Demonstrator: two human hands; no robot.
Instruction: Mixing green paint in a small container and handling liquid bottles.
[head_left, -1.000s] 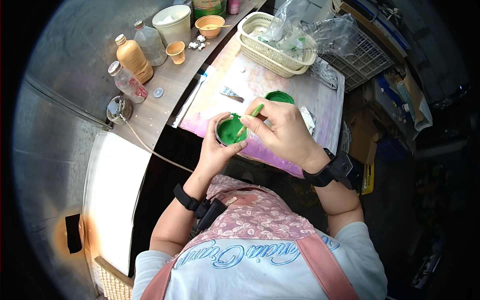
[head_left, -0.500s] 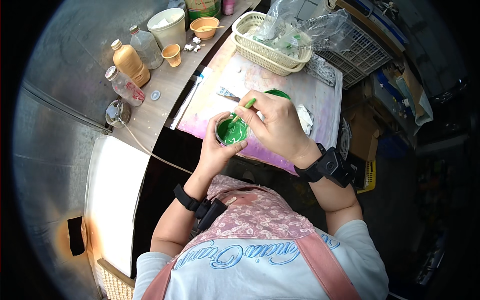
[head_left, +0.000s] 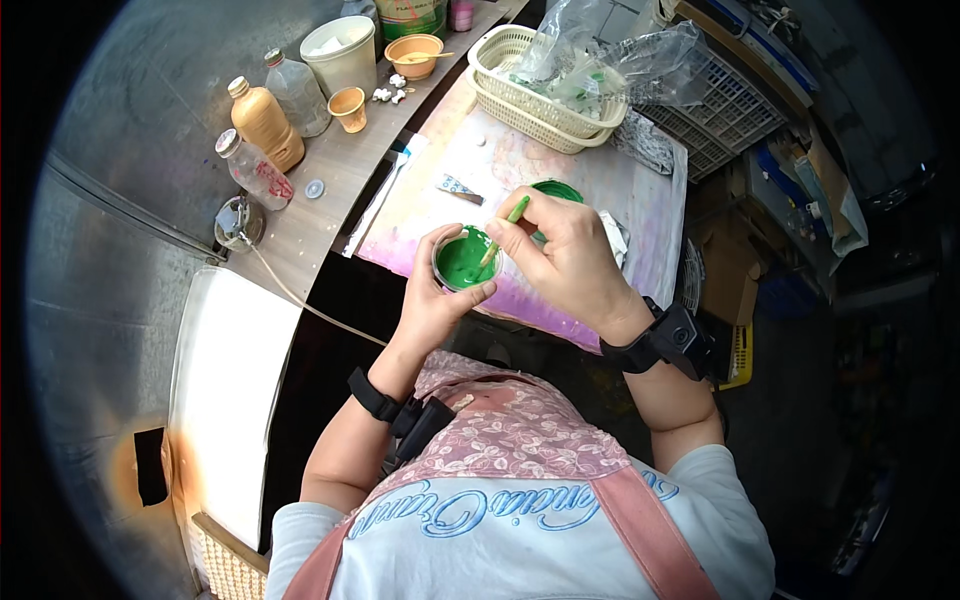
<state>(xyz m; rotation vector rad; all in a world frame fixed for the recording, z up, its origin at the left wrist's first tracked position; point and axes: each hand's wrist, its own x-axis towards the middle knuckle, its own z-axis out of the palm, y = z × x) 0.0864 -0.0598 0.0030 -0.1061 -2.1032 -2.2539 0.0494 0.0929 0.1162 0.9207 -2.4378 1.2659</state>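
My left hand (head_left: 437, 295) is wrapped round a small clear cup (head_left: 466, 258) of green paint, holding it just over the near edge of the paint-stained board. Between the thumb and fingers of my right hand (head_left: 566, 258) is a thin green-smeared stick (head_left: 505, 231), its lower end in the paint near the cup's right side. Behind my right hand, a second round container of green paint (head_left: 556, 190) is partly hidden. A crumpled white cloth or tissue (head_left: 614, 236) lies to the right of that hand.
A cream plastic basket (head_left: 540, 125) with clear bags stands at the board's far side. Bottles (head_left: 266, 125), an orange cup (head_left: 348, 108), an orange bowl (head_left: 416, 56) and a white bucket (head_left: 340, 57) line the bench at left. A small printed strip (head_left: 460, 189) lies on the board (head_left: 420, 215).
My right hand has shifted slightly right and down, bringing the stick from the cup's upper part to its right side. The left hand and cup stay nearly in place.
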